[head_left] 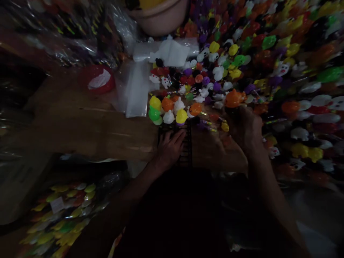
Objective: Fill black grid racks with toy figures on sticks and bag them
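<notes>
My left hand (pixel 172 147) lies with its fingers stretched out on a black slotted rack (pixel 187 145) at the table's front edge. Just beyond its fingertips, several toy animal heads stand in a cluster, among them a yellow one (pixel 181 116), a green one (pixel 154 114) and an orange one (pixel 167 104). To the right, my right hand (pixel 247 127) is closed around an orange animal-headed stick toy (pixel 234 98), its head showing above the fingers. The lower part of that toy is hidden by the hand and shadow.
A large heap of coloured animal-headed toys (pixel 292 107) covers the right side. Clear plastic bags (pixel 138 89) lie behind the rack on the wooden table (pixel 107 132). A red dish (pixel 100 79) and a pink basin (pixel 163 18) stand further back. Bagged toys (pixel 64 215) sit below left.
</notes>
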Action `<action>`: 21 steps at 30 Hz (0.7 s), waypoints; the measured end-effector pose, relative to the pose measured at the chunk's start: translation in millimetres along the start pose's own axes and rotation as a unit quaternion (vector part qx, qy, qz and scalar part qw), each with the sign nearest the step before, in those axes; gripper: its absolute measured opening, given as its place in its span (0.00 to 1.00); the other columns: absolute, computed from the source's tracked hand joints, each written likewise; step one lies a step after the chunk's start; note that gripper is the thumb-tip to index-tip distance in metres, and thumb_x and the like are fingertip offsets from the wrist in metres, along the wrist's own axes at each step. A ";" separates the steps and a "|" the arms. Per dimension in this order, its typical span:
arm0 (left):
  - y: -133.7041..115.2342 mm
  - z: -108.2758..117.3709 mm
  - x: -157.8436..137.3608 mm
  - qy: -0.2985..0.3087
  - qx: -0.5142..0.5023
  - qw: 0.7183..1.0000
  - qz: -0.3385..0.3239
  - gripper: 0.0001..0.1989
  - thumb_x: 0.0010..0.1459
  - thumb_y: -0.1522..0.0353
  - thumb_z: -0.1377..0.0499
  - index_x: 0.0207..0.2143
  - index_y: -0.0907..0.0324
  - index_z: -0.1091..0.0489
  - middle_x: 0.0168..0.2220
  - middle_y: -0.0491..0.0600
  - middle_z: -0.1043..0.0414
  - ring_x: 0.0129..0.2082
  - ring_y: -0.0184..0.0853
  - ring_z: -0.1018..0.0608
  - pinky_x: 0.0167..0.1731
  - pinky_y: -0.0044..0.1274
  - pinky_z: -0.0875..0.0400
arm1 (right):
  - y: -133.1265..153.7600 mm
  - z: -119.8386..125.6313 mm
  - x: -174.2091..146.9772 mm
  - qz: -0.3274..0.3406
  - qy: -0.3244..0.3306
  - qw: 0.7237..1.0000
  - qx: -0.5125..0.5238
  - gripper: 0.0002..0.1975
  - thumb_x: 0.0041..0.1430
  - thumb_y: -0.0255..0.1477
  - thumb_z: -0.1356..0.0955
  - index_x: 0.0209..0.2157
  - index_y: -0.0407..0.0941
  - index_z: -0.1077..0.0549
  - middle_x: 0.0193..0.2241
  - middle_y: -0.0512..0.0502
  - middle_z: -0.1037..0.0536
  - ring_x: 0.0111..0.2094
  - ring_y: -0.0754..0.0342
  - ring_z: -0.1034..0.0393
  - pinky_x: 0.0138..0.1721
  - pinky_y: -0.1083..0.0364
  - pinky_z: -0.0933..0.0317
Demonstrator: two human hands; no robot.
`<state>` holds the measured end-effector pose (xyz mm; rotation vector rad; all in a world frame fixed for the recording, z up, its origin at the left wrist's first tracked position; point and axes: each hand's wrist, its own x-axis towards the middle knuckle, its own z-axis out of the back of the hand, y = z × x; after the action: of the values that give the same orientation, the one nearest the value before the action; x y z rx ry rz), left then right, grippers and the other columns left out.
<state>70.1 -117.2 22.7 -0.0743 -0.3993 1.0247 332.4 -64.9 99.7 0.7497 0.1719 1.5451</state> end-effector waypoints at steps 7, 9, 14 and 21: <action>-5.7 30.7 -9.0 -0.152 -0.135 0.979 0.012 0.13 0.69 0.67 0.47 0.50 0.58 0.25 0.49 0.53 0.20 0.50 0.40 0.21 0.55 0.36 0.29 | 60.1 -41.1 -87.5 0.062 0.047 0.986 0.145 0.09 0.64 0.36 0.34 0.33 0.48 0.26 0.27 0.48 0.24 0.28 0.52 0.30 0.31 0.54 0.36; -11.9 46.8 -18.2 -0.177 -0.181 0.967 0.027 0.13 0.69 0.64 0.46 0.50 0.59 0.26 0.46 0.53 0.19 0.48 0.37 0.20 0.53 0.31 0.26 | 76.3 -53.9 -96.3 0.101 0.055 0.979 0.170 0.09 0.66 0.35 0.35 0.33 0.48 0.26 0.28 0.47 0.23 0.30 0.52 0.28 0.33 0.54 0.34; -4.6 60.0 -42.9 -0.160 -0.227 0.944 0.178 0.14 0.66 0.65 0.41 0.52 0.58 0.29 0.45 0.48 0.19 0.42 0.31 0.17 0.42 0.20 0.22 | 101.1 -81.3 -89.2 0.095 0.036 0.975 0.199 0.09 0.65 0.33 0.35 0.30 0.47 0.29 0.24 0.50 0.27 0.24 0.56 0.34 0.27 0.57 0.39; 43.6 40.4 -49.2 -0.140 -0.158 0.950 0.230 0.12 0.63 0.72 0.40 0.49 0.59 0.27 0.47 0.51 0.21 0.48 0.38 0.21 0.51 0.31 0.25 | 120.1 -116.9 -71.8 0.002 0.070 0.969 0.236 0.14 0.62 0.39 0.33 0.27 0.46 0.27 0.22 0.49 0.27 0.23 0.55 0.34 0.27 0.55 0.38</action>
<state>-2.3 -140.9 35.2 -0.3236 -0.8307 1.4296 163.6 -111.1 48.3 1.0107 0.6608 1.5788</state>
